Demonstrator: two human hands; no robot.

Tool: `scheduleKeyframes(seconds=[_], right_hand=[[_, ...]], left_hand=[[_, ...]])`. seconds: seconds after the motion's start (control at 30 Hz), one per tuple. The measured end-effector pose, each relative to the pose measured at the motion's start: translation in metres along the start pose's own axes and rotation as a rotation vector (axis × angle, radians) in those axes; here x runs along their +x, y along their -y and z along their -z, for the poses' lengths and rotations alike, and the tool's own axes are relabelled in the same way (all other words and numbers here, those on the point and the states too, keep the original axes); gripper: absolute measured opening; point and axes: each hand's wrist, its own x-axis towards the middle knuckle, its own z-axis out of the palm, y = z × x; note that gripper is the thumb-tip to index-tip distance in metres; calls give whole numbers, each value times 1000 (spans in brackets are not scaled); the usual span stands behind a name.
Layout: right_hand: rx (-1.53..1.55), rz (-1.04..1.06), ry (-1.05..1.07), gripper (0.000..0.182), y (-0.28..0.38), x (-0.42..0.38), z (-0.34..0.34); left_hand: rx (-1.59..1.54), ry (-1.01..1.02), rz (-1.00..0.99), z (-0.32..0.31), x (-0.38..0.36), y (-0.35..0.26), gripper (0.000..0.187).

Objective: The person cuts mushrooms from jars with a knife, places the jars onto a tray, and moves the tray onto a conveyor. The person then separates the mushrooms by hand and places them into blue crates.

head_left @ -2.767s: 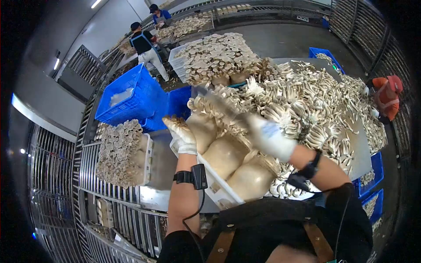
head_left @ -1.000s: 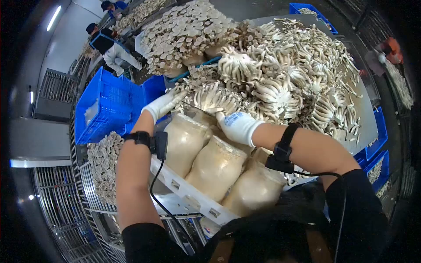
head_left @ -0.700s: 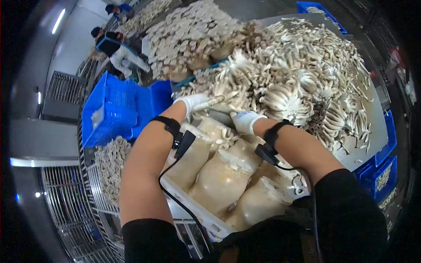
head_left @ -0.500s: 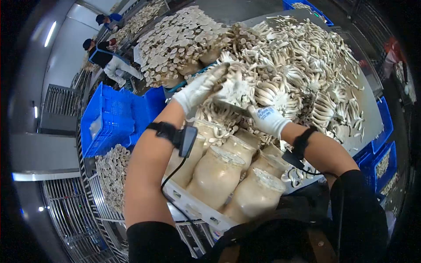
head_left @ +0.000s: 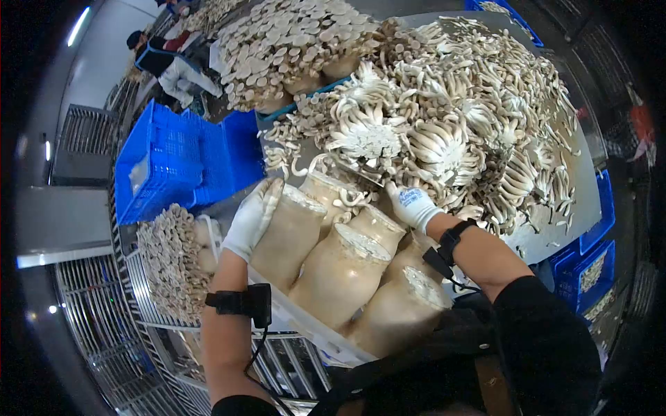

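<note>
My left hand [head_left: 255,216], in a white glove, lies against the left side of a cream-coloured bottle-shaped block [head_left: 286,236], its fingers together. Gloved as well, my right hand [head_left: 411,205] is closed round the handle of a knife [head_left: 357,172], whose blade points left and is partly lost among mushrooms. Just beyond the blade a cut mushroom cluster [head_left: 371,139] rests with its white base showing. Several more blocks [head_left: 343,274] stand in a white crate [head_left: 305,320] close to my body.
Loose mushrooms [head_left: 479,111] cover much of the metal table [head_left: 588,187]. Uncut clusters [head_left: 291,41] stand at the back left. Blue crates [head_left: 166,159] are at left, more [head_left: 590,270] at right. More mushrooms [head_left: 173,263] stand at lower left. A person [head_left: 170,66] works at far left.
My left hand has let go of the cut cluster and come down and left to the blocks. The cluster now lies on the pile. My right hand, with the knife, has shifted slightly.
</note>
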Motion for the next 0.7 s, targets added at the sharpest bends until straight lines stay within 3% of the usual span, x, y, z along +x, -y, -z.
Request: scheduleKeyframes(seconds=[0.03,0.1,0.13,0.17,0.23,0.3,0.37,0.43,0.47,0.5,0.53,0.57,0.63,0.67,0.7], right_hand=[[-91,46,-65,27,3,4,-2],[-28,9,134,27,16,13,27],[-40,26,175,27,31,17,52],[54,54,105,29,34,30,48],[53,-11,204,26,38,69,38],[51,23,196,28,15,119,-24],[123,-22,400,37,25,106,24],[126,-106,367,42,24,88,22],[-112,-10,357,44,29,84,20],[-124,58,255,40,29,79,18],[-81,74,377,37,31,76,26],[254,-146,457,36,31,67,34],[-56,5,104,48,15,67,-28],[62,-7,123,52,-8,99,-72],[16,-22,171,47,-5,104,-59]], left_hand=[[-13,-5,13,3,-1,-2,45],[148,-9,-175,3,-1,-2,45],[38,-19,12,0,2,-9,46],[28,1,10,1,2,-14,50],[-52,-16,2,-7,7,1,49],[-179,-40,-33,-10,4,15,46],[-173,-50,-37,-10,-9,8,45],[349,-111,-63,1,-22,-40,38],[80,-213,-111,-7,-26,-11,40],[139,-304,-188,-18,-34,3,40],[199,-158,-121,-23,-59,9,48],[266,-10,-63,-27,-84,15,57],[616,-242,-189,-30,-90,-26,69],[788,-377,-222,-31,-94,-47,76],[650,-292,-79,-31,-88,-59,78]])
